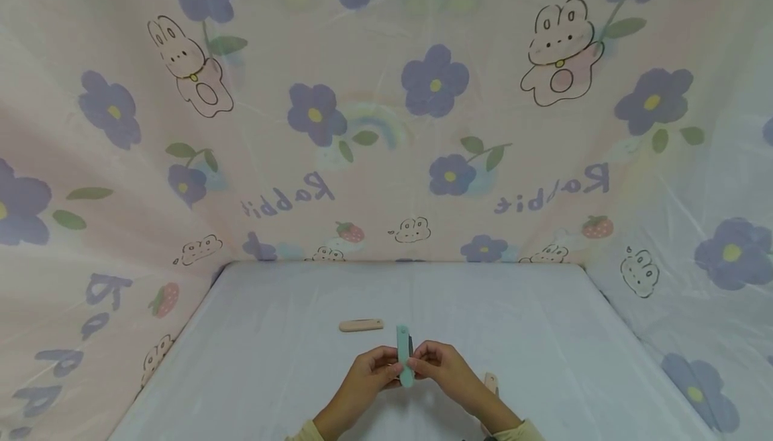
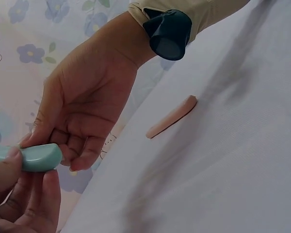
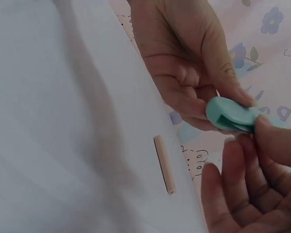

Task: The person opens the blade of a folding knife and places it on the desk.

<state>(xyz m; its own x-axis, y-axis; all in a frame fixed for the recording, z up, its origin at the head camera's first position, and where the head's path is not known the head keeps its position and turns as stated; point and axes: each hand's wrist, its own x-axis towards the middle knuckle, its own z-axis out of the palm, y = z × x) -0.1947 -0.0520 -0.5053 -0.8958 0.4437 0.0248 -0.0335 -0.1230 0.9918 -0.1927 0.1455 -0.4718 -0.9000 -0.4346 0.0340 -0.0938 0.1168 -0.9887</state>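
Observation:
A mint-green folding knife [image 1: 402, 354] is held above the table, its handle pointing away from me. A narrow dark blade [image 1: 411, 345] shows along the handle's right edge, partly out. My left hand [image 1: 367, 370] grips the handle from the left, with thumb and fingers around its lower part. From the other side my right hand [image 1: 448, 366] pinches the knife near the blade, its thumb at the handle's edge. In the right wrist view the handle [image 3: 233, 114] shows a slot along one side; the fingers hide the rest.
A beige folding knife [image 1: 361, 325] lies folded on the white table [image 1: 272, 307], beyond my left hand. Another beige knife [image 1: 491, 382] lies by my right forearm, partly covered by it. Patterned fabric walls [image 1: 374, 159] enclose the table's back and sides.

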